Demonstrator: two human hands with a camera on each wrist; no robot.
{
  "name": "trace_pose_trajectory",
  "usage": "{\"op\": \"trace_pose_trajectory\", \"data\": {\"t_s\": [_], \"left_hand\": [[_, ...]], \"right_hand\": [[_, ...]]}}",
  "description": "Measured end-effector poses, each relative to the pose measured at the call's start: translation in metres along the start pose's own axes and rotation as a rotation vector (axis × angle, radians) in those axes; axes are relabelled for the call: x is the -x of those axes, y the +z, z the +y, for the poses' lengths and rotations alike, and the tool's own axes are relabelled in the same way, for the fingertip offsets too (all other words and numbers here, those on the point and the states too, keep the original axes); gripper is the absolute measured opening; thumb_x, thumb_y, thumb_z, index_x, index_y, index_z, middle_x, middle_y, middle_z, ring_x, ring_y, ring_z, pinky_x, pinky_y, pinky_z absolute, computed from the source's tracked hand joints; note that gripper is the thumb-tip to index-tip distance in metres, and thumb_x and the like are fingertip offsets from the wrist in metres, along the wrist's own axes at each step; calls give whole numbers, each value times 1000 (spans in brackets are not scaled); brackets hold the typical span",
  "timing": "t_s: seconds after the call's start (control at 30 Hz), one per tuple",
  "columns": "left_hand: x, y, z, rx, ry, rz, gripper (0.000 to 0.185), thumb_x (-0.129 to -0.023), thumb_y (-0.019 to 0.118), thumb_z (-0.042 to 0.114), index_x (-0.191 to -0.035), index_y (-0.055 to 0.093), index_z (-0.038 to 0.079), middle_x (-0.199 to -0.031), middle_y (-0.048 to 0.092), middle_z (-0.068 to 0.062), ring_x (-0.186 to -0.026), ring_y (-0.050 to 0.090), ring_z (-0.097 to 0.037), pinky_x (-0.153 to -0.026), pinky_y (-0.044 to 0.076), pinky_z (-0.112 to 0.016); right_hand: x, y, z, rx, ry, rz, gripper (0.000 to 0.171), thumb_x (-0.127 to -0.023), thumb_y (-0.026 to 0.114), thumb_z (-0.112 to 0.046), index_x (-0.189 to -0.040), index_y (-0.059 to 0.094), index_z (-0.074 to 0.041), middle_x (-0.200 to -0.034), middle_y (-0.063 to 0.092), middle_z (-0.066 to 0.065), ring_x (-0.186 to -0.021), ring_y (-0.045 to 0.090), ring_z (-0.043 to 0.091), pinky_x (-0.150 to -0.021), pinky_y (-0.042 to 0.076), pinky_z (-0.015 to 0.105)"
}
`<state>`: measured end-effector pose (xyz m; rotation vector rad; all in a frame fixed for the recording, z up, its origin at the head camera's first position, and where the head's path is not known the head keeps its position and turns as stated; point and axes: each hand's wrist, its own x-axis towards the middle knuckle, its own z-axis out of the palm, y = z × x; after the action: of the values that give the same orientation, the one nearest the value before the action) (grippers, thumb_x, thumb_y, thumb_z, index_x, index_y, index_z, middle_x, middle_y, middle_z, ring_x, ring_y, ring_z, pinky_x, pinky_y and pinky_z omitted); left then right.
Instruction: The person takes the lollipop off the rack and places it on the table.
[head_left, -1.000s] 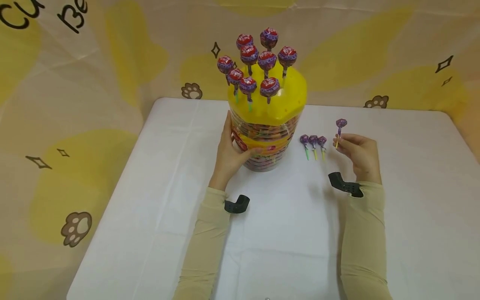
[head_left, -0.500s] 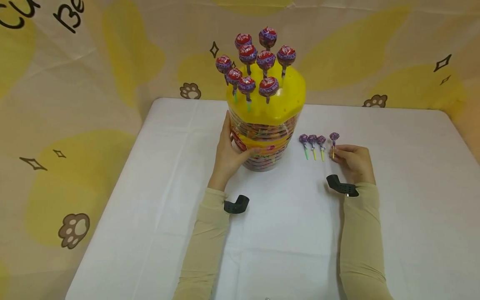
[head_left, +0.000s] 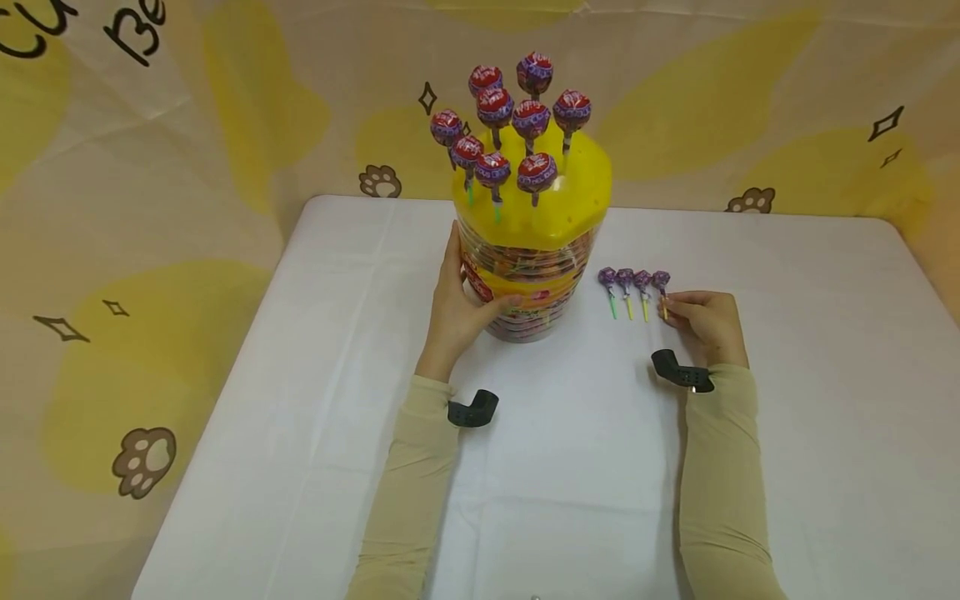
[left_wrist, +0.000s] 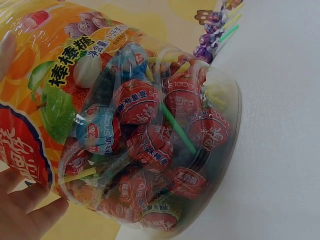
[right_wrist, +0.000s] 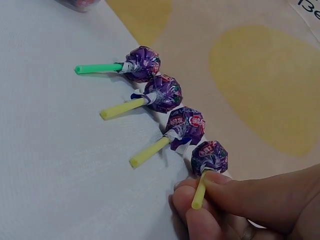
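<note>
On the white bench (head_left: pixel 315 358), right of centre: one row of purple-wrapped lollipops, four in count, heads toward the far edge, sticks toward the person.

Item 1, fourth lollipop (right_wrist: pixel 209 158). A second ago it was held upright in the air, well clear of the row; half a second ago it was lowered close beside the others; now it lies at the right end of the row, its head just beside its neighbour's. The right hand (head_left: pixel 705 323) pinches its yellow stick between thumb and fingertips (right_wrist: pixel 200 229), so it is laid down but not let go.

Item 2, three lollipops (head_left: pixel 626 283) already lying loose: one green stick at the left, two yellow. Unmoved across the three moments.

Item 3, lollipop tub (head_left: pixel 528 279), clear plastic, packed with wrapped lollipops, printed label visible in the left wrist view. The left hand (head_left: pixel 459 304) grips its side, fingers wrapped round the wall; position unchanged.

Item 4, yellow lid (head_left: pixel 570 200) with nine lollipops (head_left: pixel 517 121) standing upright in it, same count in all three moments.

Judgement: the row on the bench has grown from three to four; the placing of this piece looks all but complete, with only the release of the stick outstanding. Nine remain on the lid.

Surround: yellow paw-print backdrop (head_left: pixel 150 167) behind the bench.
</note>
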<state>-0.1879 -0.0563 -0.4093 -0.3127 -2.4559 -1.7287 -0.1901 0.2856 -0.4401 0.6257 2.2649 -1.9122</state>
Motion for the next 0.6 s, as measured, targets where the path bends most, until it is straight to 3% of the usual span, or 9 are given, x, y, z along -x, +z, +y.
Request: {"op": "trace_pose_trajectory", "data": {"t_s": [0.3,0.43,0.53,0.6], "left_hand": [[0,-1,1,-4,1,2,106,-78,78,25,-153,3,18,-156,16,-6,-141,21,-23,-113,25,-44],[1,-1,1,-3,-4,1,106,-79,78,25,-153,3,18,-156,16,-6,-141,21,-23,-113,24,-44],[0,-1,1,-2,-10,-1,106,-79,78,25,-153,3,18,-156,16,-6,-141,21,-23,-113,24,-43],[0,-1,2,-1,-14,-2,106,-79,78,25,-153,3,18,-156,16,-6,-141,21,-23,-113,24,-43]], "right_hand": [[3,-1,0,45,-8,50,33,-85,68,-2,-61,67,-25,-65,63,-12,-57,59,0,-57,53,13],[3,-1,-1,158,-27,73,4,-85,70,-8,-85,74,-8,-62,60,-16,-58,59,-2,-58,52,12],[3,0,-2,198,-36,69,17,-85,70,-9,-97,71,3,-60,61,-17,-58,60,-3,-59,52,11],[4,0,-2,204,-41,62,18,-85,70,-9,-98,70,4,-61,62,-17,-59,61,-3,-60,52,11]]}}
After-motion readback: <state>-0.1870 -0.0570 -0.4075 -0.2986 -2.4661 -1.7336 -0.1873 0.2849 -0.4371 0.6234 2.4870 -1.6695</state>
